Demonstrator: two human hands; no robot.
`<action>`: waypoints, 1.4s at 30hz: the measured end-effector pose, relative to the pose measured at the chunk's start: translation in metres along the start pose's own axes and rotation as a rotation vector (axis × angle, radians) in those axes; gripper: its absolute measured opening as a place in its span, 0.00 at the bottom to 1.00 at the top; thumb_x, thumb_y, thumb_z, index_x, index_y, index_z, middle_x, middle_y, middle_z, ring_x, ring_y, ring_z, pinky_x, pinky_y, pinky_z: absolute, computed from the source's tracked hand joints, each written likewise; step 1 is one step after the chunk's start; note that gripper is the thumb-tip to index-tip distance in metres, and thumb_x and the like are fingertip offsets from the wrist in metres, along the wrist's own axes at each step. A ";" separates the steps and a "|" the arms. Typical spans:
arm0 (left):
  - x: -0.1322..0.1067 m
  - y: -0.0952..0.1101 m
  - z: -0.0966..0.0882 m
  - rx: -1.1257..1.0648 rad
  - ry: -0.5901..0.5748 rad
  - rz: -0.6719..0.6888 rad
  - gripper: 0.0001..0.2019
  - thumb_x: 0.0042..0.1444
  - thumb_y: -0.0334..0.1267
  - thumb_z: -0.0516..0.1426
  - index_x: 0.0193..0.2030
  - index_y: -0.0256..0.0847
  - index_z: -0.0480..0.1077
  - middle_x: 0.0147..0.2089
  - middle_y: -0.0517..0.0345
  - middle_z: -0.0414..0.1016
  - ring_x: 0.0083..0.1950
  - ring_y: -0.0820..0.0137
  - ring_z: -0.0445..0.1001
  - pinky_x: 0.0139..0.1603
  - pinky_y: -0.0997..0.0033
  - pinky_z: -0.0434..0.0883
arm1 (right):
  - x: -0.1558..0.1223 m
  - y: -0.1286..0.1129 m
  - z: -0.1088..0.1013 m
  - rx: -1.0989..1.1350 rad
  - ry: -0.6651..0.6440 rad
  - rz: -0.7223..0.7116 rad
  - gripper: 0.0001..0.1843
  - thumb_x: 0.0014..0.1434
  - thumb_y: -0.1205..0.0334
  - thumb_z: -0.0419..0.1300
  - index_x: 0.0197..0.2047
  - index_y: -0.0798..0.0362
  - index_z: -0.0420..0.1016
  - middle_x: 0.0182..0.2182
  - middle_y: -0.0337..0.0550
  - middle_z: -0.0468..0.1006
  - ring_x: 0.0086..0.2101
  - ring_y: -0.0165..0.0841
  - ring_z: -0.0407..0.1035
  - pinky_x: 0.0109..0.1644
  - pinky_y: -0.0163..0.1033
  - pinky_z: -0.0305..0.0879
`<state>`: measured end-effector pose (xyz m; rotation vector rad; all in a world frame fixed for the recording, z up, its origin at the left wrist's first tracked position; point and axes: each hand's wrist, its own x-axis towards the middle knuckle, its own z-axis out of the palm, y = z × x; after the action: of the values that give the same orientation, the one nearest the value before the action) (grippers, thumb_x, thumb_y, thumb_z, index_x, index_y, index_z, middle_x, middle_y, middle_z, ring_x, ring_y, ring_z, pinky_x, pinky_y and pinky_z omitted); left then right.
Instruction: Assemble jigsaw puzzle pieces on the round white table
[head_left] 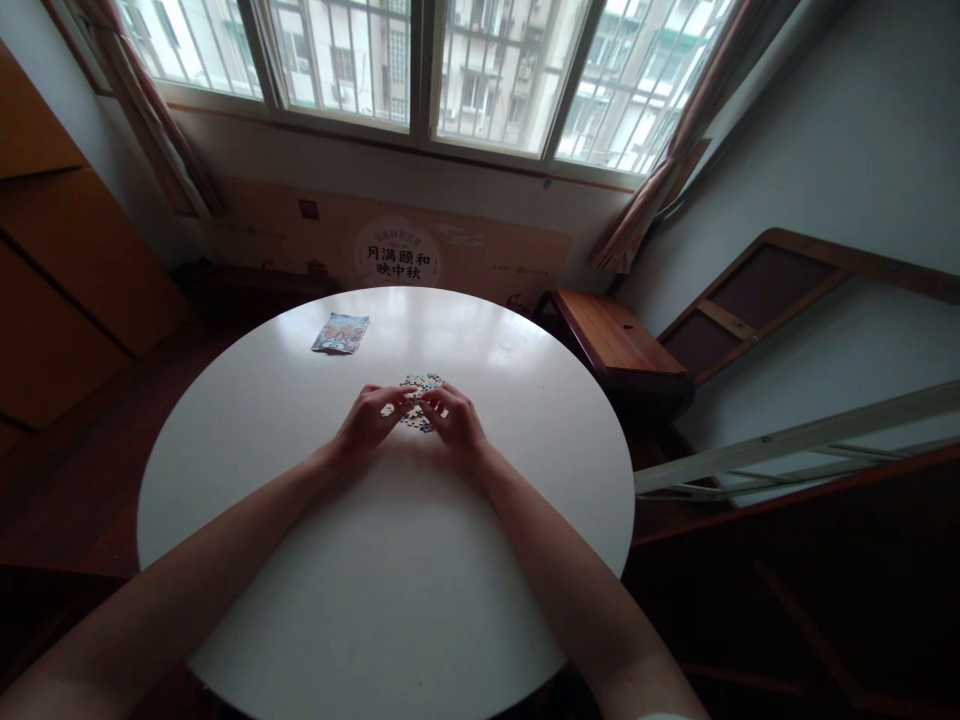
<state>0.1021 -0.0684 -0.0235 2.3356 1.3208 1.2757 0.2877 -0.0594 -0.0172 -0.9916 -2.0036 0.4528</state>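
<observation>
A small heap of jigsaw puzzle pieces lies near the middle of a round white table. My left hand and my right hand rest on the table side by side, fingers curled and pinched over the near edge of the heap. The fingertips of both hands meet on small pieces; which piece each holds is too small to make out. A small printed picture packet lies flat on the table farther back and to the left, apart from both hands.
A wooden side table stands just beyond the table's right edge. A framed wooden panel leans on the right wall. Wooden cabinets are at the left. A printed cardboard sheet stands under the barred window.
</observation>
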 end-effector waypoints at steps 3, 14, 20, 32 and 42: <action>0.000 0.002 -0.001 -0.016 0.029 -0.042 0.11 0.58 0.45 0.57 0.43 0.43 0.74 0.33 0.57 0.79 0.35 0.67 0.76 0.47 0.64 0.69 | 0.000 0.000 0.000 0.010 0.004 0.009 0.08 0.61 0.60 0.56 0.39 0.52 0.74 0.31 0.39 0.72 0.29 0.27 0.67 0.38 0.33 0.63; 0.002 0.003 -0.002 -0.071 0.046 -0.045 0.09 0.56 0.43 0.58 0.38 0.42 0.75 0.34 0.56 0.80 0.32 0.68 0.77 0.45 0.63 0.72 | 0.000 0.000 0.000 0.032 -0.019 -0.031 0.07 0.58 0.60 0.60 0.40 0.52 0.74 0.31 0.39 0.72 0.28 0.27 0.66 0.37 0.33 0.64; 0.002 0.001 -0.002 -0.132 0.044 -0.060 0.09 0.56 0.44 0.58 0.38 0.42 0.75 0.35 0.56 0.80 0.33 0.67 0.77 0.41 0.65 0.74 | 0.000 0.001 0.001 0.017 -0.021 -0.030 0.08 0.60 0.58 0.58 0.40 0.51 0.74 0.32 0.39 0.72 0.28 0.26 0.66 0.37 0.33 0.63; 0.004 0.002 -0.003 -0.216 0.053 -0.024 0.09 0.55 0.39 0.59 0.40 0.40 0.74 0.36 0.56 0.77 0.32 0.71 0.75 0.36 0.70 0.72 | 0.000 0.002 0.002 0.057 0.015 -0.014 0.07 0.59 0.62 0.59 0.41 0.52 0.74 0.30 0.38 0.71 0.27 0.25 0.66 0.36 0.32 0.63; 0.004 0.001 -0.002 -0.206 0.055 -0.019 0.08 0.55 0.39 0.60 0.40 0.40 0.74 0.33 0.57 0.74 0.30 0.72 0.73 0.34 0.72 0.71 | 0.000 0.004 0.004 0.068 0.024 -0.016 0.09 0.59 0.60 0.59 0.42 0.53 0.74 0.30 0.38 0.71 0.27 0.26 0.65 0.35 0.32 0.63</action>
<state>0.1021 -0.0664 -0.0197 2.1586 1.1624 1.4063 0.2866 -0.0569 -0.0215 -0.9344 -1.9606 0.4956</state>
